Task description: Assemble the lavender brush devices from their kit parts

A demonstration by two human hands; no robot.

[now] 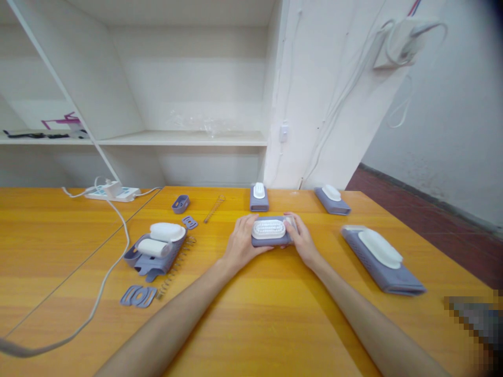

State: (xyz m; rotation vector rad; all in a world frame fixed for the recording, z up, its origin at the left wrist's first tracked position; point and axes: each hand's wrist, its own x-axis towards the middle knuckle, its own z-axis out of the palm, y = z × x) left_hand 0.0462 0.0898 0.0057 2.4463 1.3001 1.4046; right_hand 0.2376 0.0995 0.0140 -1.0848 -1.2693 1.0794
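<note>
Grey-purple case with white studded face (269,229), held level between left grip (242,241) grasping one end and right grip (302,242) the other, wooden desk (259,330) below, white shelving (184,137) beyond, reddish floor (393,209) right.

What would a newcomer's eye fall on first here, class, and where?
First, the left hand and right hand at the centre, holding a purple box with a bristly white top over the wooden table. Next, a metal spring on the left, beside loose parts, and a similar box lying towards the right edge.
</note>
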